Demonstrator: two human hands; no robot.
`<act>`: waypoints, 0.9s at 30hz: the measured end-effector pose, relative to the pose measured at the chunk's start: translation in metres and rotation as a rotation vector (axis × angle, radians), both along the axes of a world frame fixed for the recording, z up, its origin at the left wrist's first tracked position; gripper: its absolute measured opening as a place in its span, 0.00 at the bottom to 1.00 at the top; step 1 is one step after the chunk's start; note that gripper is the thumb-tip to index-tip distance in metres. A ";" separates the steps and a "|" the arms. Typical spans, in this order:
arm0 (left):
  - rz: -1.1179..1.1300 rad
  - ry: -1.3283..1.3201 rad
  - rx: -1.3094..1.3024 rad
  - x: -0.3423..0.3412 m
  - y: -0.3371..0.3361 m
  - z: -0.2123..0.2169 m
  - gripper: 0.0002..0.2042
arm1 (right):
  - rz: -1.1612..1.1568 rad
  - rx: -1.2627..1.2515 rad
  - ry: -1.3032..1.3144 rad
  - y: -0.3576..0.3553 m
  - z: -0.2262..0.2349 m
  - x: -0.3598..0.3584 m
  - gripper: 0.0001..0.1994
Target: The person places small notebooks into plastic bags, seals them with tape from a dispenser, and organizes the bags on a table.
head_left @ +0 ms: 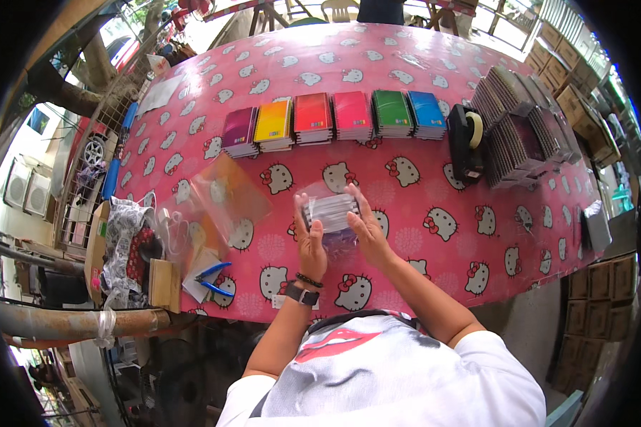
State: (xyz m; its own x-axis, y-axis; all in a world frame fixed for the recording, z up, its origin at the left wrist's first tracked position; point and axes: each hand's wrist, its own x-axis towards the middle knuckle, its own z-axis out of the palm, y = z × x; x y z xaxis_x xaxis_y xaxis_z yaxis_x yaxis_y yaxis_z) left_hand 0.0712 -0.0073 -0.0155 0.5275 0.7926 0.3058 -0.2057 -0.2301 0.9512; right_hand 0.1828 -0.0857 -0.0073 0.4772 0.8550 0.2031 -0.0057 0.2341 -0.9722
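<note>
Between my palms, near the middle of the table, is a stack of small notebooks (pixel 330 213) in clear plastic. Its white page edges face up, and some purple shows below them through the film. My left hand (pixel 310 238), with a dark watch and a beaded bracelet at the wrist, presses one side of the bundle. Against the opposite side lies my right hand (pixel 367 226), its thumb resting across the pages. Loose clear plastic bags (pixel 231 196) lie to the left of my hands.
Beyond my hands stands a row of notebook stacks (pixel 352 117) in several colours. A black tape dispenser (pixel 466 146) sits to their right, beside piled wrapped notebooks (pixel 516 128). Blue-handled pliers (pixel 215 279) and a wooden block (pixel 164 283) are at the near left. A pink patterned cloth (pixel 434 267) covers the table.
</note>
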 end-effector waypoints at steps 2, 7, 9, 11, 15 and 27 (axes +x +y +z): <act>-0.024 0.057 0.029 -0.001 0.001 0.002 0.30 | -0.019 -0.026 -0.053 0.000 -0.009 0.003 0.34; 0.023 -0.093 0.141 -0.025 0.023 0.020 0.36 | -0.095 0.076 -0.119 -0.025 0.016 0.033 0.29; 0.058 0.041 0.361 -0.042 0.039 0.039 0.36 | 0.007 0.007 -0.284 -0.041 0.016 0.055 0.25; -0.008 0.366 0.735 -0.047 0.051 0.036 0.33 | 0.044 -0.027 -0.325 -0.040 0.022 0.051 0.20; -0.040 -0.001 0.235 -0.047 0.047 0.032 0.28 | 0.111 0.043 -0.677 -0.033 0.035 0.052 0.23; 0.049 0.286 0.685 -0.049 0.038 0.045 0.35 | 0.134 0.062 -0.659 -0.011 0.035 0.065 0.20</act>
